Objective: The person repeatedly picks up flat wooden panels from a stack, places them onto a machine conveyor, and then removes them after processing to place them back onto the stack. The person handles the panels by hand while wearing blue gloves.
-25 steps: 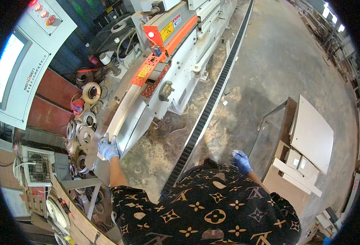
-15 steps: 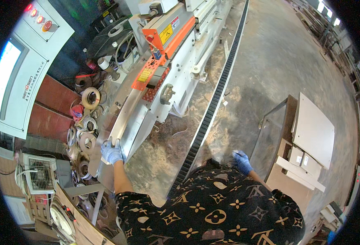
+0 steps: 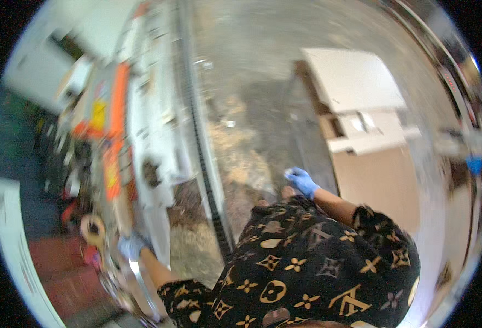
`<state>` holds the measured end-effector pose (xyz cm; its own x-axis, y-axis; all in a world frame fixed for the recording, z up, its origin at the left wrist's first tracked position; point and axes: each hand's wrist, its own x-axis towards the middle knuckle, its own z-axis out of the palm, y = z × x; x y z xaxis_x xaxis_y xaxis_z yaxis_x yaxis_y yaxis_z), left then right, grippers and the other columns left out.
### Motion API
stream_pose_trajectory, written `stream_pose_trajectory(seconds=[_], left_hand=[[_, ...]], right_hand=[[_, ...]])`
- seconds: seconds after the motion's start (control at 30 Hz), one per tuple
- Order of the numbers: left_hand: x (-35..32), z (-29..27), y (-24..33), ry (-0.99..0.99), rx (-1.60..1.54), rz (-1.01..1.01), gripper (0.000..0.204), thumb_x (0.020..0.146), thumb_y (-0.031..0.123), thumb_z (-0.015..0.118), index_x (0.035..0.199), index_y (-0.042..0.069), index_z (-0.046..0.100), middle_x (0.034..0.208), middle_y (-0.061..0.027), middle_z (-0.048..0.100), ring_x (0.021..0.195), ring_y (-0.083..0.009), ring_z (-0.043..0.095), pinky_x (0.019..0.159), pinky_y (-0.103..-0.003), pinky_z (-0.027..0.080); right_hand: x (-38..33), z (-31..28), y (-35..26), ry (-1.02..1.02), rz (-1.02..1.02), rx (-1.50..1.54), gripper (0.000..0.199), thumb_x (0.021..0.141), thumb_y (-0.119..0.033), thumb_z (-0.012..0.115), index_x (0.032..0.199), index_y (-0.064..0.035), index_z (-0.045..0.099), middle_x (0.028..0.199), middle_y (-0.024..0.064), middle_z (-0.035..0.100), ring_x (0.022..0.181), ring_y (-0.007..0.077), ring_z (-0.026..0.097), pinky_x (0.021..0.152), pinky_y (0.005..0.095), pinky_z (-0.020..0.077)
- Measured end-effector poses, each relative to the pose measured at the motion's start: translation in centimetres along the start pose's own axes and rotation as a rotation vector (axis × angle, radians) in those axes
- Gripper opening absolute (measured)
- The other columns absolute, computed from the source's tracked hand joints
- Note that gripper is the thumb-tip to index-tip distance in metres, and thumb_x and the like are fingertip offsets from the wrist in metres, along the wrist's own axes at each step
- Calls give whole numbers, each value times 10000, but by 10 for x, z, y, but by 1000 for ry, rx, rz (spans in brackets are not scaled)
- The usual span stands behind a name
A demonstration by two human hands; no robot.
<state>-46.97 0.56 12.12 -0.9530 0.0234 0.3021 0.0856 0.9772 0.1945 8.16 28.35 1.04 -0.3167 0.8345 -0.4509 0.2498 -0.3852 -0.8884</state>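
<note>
My left hand [image 3: 132, 246], in a blue glove, is at the near end of a narrow pale board [image 3: 123, 216]. The board lies along the infeed of a long white and orange machine [image 3: 118, 104]. Motion blurs this hand, but its fingers appear closed round the board's end. My right hand [image 3: 303, 182], also gloved in blue, hangs in front of my body, over the floor. Its fingers are curled together, with a small whitish spot at the tips that I cannot make out. A dark patterned garment covers my arms down to the forearms.
A dark roller track [image 3: 200, 147] runs along the floor beside the machine. On the right, a stand carries a large white panel [image 3: 355, 79], pale strips [image 3: 369, 141] and a brown board [image 3: 377, 183]. Rolls of edging tape [image 3: 92, 228] lie left of the machine.
The view has swung to the right and blurred, bringing the panel stand closer to the middle. My left hand stays at the board's end. My right hand remains curled in front of me.
</note>
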Motion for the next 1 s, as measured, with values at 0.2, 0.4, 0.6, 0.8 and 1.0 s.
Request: stream_pose_trajectory(seconds=[0.2, 0.4, 0.6, 0.8, 1.0], left_hand=[[-3, 33, 66, 165, -58, 454, 562, 799, 487, 609, 1180, 76, 577, 1070, -138, 622, 969, -289, 580, 844, -416, 462], [-133, 39, 165, 6, -752, 846, 450, 825, 201, 650, 1200, -7, 515, 1148, -143, 572, 951, -278, 580, 857, -369, 478], [-262, -12, 212, -339, -957, 998, 351, 819, 130, 635, 1126, -16, 548, 1189, -158, 520, 1108, -283, 495, 955, -395, 398], [-303, -31, 209, -716, -907, 920, 355, 805, 89, 630, 1130, -27, 549, 1195, -177, 510, 1133, -306, 481, 952, -395, 396], [-343, -43, 229, -1053, -955, 1104, 653, 691, 129, 757, 1260, -2, 465, 1296, -172, 446, 1164, -287, 464, 975, -375, 381]], right_hand=[[-12, -95, 46, 606, 239, 310, 271, 830, -283, 643, 1046, -138, 565, 871, 21, 601, 704, 164, 559, 554, 303, 425], [12, -176, 64, 730, 497, 818, 474, 811, -401, 645, 1161, -100, 533, 1145, 104, 544, 1003, 274, 513, 857, 477, 415], [71, -212, 75, 689, 362, 950, 271, 835, -474, 580, 884, -207, 585, 776, -25, 561, 716, 153, 544, 680, 378, 389], [67, -185, 81, 833, 227, 754, 211, 856, -322, 585, 728, -157, 553, 619, 29, 509, 494, 177, 481, 496, 280, 374], [-43, -78, 8, -197, 156, 951, 324, 809, -283, 667, 1027, -60, 579, 888, 87, 625, 697, 150, 581, 551, 315, 481]])
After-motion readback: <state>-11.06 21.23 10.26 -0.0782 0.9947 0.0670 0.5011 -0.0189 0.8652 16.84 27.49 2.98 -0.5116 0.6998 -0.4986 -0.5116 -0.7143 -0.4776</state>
